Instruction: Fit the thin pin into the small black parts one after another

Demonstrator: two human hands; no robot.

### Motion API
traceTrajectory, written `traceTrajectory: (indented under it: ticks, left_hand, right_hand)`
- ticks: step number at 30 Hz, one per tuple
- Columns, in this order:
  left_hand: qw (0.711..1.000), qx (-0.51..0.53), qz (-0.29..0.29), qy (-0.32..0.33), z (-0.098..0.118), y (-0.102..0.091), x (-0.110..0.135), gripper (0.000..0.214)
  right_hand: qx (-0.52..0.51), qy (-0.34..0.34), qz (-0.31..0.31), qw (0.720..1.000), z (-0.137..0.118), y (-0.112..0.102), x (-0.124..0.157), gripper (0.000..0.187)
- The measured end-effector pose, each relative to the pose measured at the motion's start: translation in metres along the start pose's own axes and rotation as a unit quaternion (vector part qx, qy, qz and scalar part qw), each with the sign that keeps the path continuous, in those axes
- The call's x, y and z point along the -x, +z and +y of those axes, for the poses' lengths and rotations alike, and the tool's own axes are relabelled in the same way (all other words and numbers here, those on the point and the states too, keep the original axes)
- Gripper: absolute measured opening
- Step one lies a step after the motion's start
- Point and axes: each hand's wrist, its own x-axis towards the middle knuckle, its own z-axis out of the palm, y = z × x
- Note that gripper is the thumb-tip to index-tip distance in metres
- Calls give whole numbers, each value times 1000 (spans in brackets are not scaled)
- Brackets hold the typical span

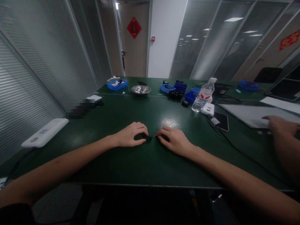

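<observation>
Both of my hands rest low over the middle of the green table [131, 165], fingertips facing each other a short gap apart. Between thumb and fingers, my left hand [132, 134] pinches a small black piece [148, 137], too small and dark to name. My right hand [173, 138] is closed in a pinch on a thin, light-coloured pin-like piece [156, 135] that points toward the black one. Whether the two pieces touch, I cannot make out.
A steel bowl [141, 90] and blue trays [117, 84] of small parts stand toward the back. Right of my hands are a water bottle [204, 95], a phone [221, 121] and cables. Another person's hand [282, 125] reaches over a laptop [250, 115]. A white power strip [45, 132] lies left.
</observation>
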Motion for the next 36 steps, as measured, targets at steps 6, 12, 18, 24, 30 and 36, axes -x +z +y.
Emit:
traceTrajectory:
  ticks: [6,12,18,24,30,36]
  left_hand:
    - [1000,-2,-3,1,0,-1,0,26]
    - [1000,-2,4,-10,-1,1,-1,24]
    - [1000,6,3,-4,-3,1,0,25]
    - [1000,1,5,0,-3,1,0,28]
    - [1000,1,-1,-7,1,-1,0,28]
    - [1000,4,-1,-8,0,-1,0,27]
  right_hand:
    - [-6,-4,2,1000,1,0,1,22]
    - [-4,-5,1,1000,2,1,1,22]
    - [-2,-3,-3,1000,1,0,1,23]
    - [3,1,-1,1000,1,0,0,22]
    - [1,5,-3,1000,0,0,1,22]
    - [-2,2,-1,1000,-1,-2,0,22]
